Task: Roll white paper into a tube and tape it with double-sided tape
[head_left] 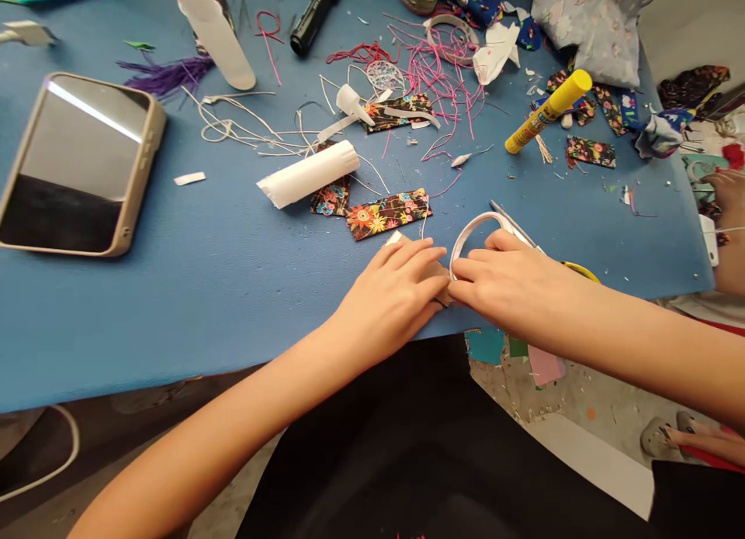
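Observation:
My left hand (pixel 399 295) lies with its fingers stretched out over a small tan piece (pixel 436 273) near the table's front edge. Most of that piece is hidden under the fingers. My right hand (pixel 500 275) is closed on a narrow white roll of tape (pixel 464 234), its fingertips against the tan piece. Behind the right hand lie scissors (pixel 515 221) with a yellow handle, partly covered. Just beyond my left hand is a dark floral fabric strip (pixel 389 213), and a white cord hangs over its right end.
A white tube (pixel 311 174), a glue bottle (pixel 215 35) and a phone (pixel 75 163) lie to the left. Tangled pink cords (pixel 434 66), a black marker (pixel 314 19) and a yellow glue stick (pixel 547 112) are farther back. Another person's arm (pixel 730 221) shows at the right edge.

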The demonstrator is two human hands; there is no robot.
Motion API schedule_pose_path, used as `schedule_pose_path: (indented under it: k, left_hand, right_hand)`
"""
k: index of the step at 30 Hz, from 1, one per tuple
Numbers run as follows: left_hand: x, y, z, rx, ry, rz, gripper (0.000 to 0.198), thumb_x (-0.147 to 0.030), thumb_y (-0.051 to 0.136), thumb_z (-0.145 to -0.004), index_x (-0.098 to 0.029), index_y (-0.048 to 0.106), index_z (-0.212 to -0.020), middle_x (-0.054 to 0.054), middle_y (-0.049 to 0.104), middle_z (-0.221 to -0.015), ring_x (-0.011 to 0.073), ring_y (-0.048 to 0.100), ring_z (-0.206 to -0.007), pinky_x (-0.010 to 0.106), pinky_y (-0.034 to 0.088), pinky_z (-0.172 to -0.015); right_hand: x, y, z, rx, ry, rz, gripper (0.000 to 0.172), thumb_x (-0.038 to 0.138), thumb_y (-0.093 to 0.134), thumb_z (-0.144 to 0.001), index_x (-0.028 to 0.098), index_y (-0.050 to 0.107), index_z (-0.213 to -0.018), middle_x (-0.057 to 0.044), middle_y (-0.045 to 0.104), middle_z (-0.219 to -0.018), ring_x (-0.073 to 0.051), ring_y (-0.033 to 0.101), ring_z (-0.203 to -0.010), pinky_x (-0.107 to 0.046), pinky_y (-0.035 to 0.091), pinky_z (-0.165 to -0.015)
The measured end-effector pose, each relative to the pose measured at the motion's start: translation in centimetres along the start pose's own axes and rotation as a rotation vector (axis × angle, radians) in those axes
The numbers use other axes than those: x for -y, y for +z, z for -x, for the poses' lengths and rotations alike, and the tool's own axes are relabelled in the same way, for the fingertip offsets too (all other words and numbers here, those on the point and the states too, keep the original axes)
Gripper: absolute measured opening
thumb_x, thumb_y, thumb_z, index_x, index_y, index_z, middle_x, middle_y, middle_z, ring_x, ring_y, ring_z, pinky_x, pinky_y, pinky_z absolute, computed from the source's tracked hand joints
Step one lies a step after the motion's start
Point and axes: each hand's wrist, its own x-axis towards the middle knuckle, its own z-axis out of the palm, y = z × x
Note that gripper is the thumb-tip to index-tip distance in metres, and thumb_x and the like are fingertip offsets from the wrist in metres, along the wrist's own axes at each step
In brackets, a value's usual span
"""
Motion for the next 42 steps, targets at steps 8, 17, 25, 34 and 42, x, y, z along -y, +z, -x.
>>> schedule_pose_path:
  k: [8,17,25,34,42]
  left_hand:
    - [0.0,0.8,0.3,0.048,0.013,-0.013,0.026,-0.022,0.041,-0.097,-0.015,0.061,-0.113,0.012,0.059,-0.127,0.0273,0.051,-0.122,0.05,0.032,-0.105]
    - [0.1,0.9,0.5,0.007,0.017,0.038,0.026,-0.025,0.041,-0.097,-0.016,0.061,-0.112,0.011,0.06,-0.126,0.0252,0.05,-0.123,0.047,0.032,-0.106]
    - [-0.1,0.7,0.4,0.026,-0.015,0.072,0.027,-0.026,0.041,-0.097,-0.015,0.061,-0.113,0.011,0.06,-0.126,0.0257,0.051,-0.121,0.047,0.033,-0.106]
    - [0.0,0.6,0.4,0.021,-0.008,0.089,0.028,-0.026,0.04,-0.098,-0.016,0.061,-0.113,0.011,0.06,-0.125,0.0247,0.049,-0.122,0.047,0.032,-0.107]
    - [0.0,0.7,0.4,0.04,-0.022,0.109,0.028,-0.025,0.041,-0.097,-0.017,0.061,-0.115,0.01,0.059,-0.128,0.0253,0.049,-0.124,0.049,0.031,-0.108]
  right_hand:
    - [-2.1,-0.1,1.3,-0.042,0.075,-0.11,0.024,0.012,0.053,-0.084,0.022,0.056,-0.062,-0.003,0.054,-0.07,-0.018,0.052,-0.066,-0.041,0.04,-0.076]
    - [-1.3,1.6,1.4,-0.051,-0.086,-0.004,0.026,0.006,0.043,-0.083,0.018,0.064,-0.091,-0.008,0.06,-0.1,-0.025,0.052,-0.108,-0.057,0.024,-0.112]
    - [-1.1,1.9,1.7,-0.017,0.144,-0.485,0.018,0.025,0.048,-0.093,0.021,0.065,-0.089,-0.007,0.058,-0.104,-0.021,0.055,-0.104,-0.065,0.022,-0.105]
    - [-1.8,2.0,0.4,0.045,0.124,-0.675,0.02,0.032,0.051,-0.092,0.02,0.061,-0.081,-0.003,0.057,-0.087,-0.018,0.053,-0.089,-0.05,0.026,-0.102]
    - [-2.4,2.2,0.1,0.087,0.077,-0.683,0.023,0.033,0.051,-0.092,0.021,0.061,-0.076,-0.003,0.057,-0.089,-0.019,0.051,-0.091,-0.045,0.03,-0.099]
